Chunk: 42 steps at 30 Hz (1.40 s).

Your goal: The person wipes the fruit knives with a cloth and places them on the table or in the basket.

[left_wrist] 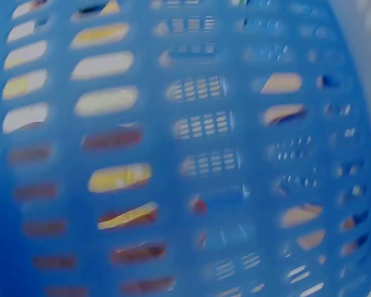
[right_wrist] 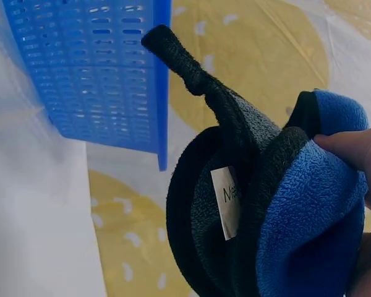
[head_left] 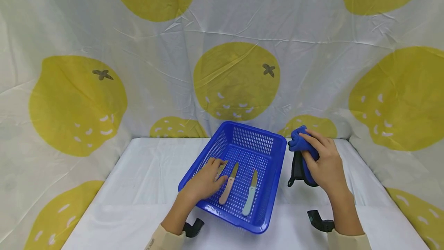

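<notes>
A blue plastic basket (head_left: 281, 173) with slotted walls stands tilted at the middle of the table. Inside lie a knife with a pink handle (head_left: 226, 191) and one with a light blue handle (head_left: 249, 201). My left hand (head_left: 202, 180) reaches over the basket's left side, its fingers and thumb around another knife (head_left: 221, 168), whose handle is mostly hidden under the hand. Right of the basket, my right hand (head_left: 324, 161) grips a bunched blue towel (right_wrist: 315, 204) with black edging, a black hanging loop and a white label (right_wrist: 226, 203).
The basket's slotted wall (left_wrist: 148, 148) fills the left wrist view. A white cloth (head_left: 135, 173) covers the table. Behind it hangs a white curtain (head_left: 156, 68) printed with yellow lemons. Black curved pieces (head_left: 320, 222) show at both wrists.
</notes>
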Available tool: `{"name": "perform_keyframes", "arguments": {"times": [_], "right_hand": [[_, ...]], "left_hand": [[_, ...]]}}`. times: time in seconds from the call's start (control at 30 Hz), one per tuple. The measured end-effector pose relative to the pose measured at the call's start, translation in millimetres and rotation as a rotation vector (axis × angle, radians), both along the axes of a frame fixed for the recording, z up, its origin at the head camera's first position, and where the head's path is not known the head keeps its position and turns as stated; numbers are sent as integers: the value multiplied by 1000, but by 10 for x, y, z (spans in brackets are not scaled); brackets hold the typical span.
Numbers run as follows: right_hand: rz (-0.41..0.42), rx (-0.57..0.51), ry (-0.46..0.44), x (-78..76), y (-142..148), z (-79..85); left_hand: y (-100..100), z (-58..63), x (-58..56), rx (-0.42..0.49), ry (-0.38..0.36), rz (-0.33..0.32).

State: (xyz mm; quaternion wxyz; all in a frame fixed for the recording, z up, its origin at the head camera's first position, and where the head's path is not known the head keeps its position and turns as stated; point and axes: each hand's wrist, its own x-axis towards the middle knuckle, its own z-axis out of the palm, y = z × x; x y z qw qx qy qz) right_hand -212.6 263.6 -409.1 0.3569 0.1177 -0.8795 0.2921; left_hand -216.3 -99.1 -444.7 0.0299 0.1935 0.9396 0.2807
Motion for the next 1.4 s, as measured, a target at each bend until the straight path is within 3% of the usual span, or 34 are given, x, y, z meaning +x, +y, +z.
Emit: {"name": "perform_keyframes", "arguments": {"times": [0.3,0.57,0.8,0.97,1.17,1.4], "right_hand": [[-5,35,-97,6,120,-35],[39,104,-302,-9,244,-107],[127,196,-506,-108,322,-270],[172,214,-588,-167,335,-433],[187,179,-690,-180,390,-571],[96,185,-811,-156,600,-631]], "left_hand": [[-221,177,-31,56,99,46],[-561,322,-68,95,147,114],[-963,345,-123,69,178,178],[-1149,360,-114,44,160,192],[-1217,347,-120,0,122,205],[-1258,288,-148,-32,62,214]]}}
